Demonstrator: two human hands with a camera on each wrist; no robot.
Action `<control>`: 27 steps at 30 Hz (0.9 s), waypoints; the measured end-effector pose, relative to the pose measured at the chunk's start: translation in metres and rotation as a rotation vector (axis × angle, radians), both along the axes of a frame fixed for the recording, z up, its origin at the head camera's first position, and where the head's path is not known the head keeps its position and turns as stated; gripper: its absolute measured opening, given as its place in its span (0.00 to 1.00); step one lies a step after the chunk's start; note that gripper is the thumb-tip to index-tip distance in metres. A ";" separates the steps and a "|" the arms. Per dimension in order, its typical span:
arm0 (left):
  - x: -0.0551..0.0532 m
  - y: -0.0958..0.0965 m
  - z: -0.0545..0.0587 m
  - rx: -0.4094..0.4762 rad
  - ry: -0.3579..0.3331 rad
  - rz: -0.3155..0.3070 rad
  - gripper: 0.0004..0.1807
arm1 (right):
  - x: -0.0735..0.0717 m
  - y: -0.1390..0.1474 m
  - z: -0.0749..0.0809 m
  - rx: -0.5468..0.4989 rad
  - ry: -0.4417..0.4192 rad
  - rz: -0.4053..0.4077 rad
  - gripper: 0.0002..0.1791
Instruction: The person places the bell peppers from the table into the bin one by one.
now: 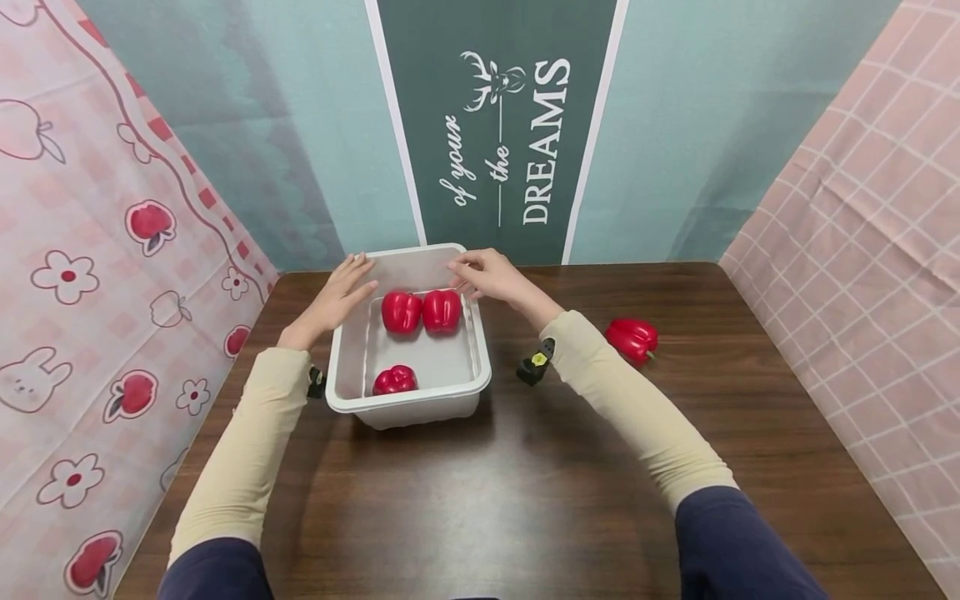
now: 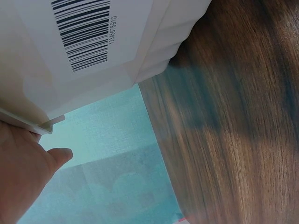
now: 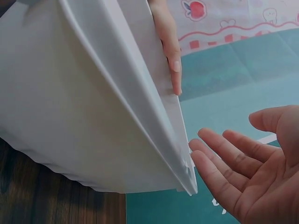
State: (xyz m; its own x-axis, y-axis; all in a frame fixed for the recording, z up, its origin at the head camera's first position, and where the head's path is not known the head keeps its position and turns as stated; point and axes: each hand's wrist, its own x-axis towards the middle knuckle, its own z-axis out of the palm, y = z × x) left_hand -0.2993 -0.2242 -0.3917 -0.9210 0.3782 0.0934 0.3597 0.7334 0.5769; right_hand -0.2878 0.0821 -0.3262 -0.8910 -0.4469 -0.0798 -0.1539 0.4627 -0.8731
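Observation:
A white plastic bin (image 1: 420, 412) stands on the table with red bell peppers inside. Two peppers, one left (image 1: 401, 313) and one right (image 1: 442, 312), sit side by side towards its far end; a third pepper (image 1: 395, 380) lies by the near wall. My left hand (image 1: 336, 297) rests along the bin's left rim, its fingers straight. Over the far right corner hovers my right hand (image 1: 489, 275), holding nothing, and the right wrist view shows its fingers loosely extended beside the rim. Another bell pepper (image 1: 632, 340) lies on the table, right of the bin.
The dark wooden table (image 1: 465, 508) reaches back to a blue-green cloth (image 1: 660, 125) with lettering. Patterned pink cloths hang at the left (image 1: 97, 283) and right (image 1: 862, 233). A barcode label (image 2: 84, 35) is on the bin's outer wall.

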 end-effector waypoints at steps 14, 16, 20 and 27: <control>0.001 0.000 0.002 -0.002 0.007 0.001 0.34 | -0.003 0.013 0.002 -0.041 0.006 -0.008 0.22; 0.001 0.000 0.002 0.002 0.006 -0.001 0.35 | -0.003 0.015 0.003 -0.047 0.002 -0.019 0.23; 0.001 -0.001 0.001 0.002 0.011 -0.006 0.35 | -0.003 0.020 0.002 -0.056 -0.008 -0.041 0.22; 0.001 0.000 0.001 0.004 0.011 -0.004 0.34 | -0.004 0.026 -0.003 -0.085 -0.021 -0.044 0.22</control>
State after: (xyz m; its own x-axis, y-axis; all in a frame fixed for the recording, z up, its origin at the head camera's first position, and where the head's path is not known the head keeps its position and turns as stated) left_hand -0.2981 -0.2245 -0.3904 -0.9185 0.3813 0.1050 0.3688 0.7299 0.5755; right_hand -0.2918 0.1086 -0.3294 -0.9085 -0.4133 -0.0621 -0.1162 0.3925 -0.9124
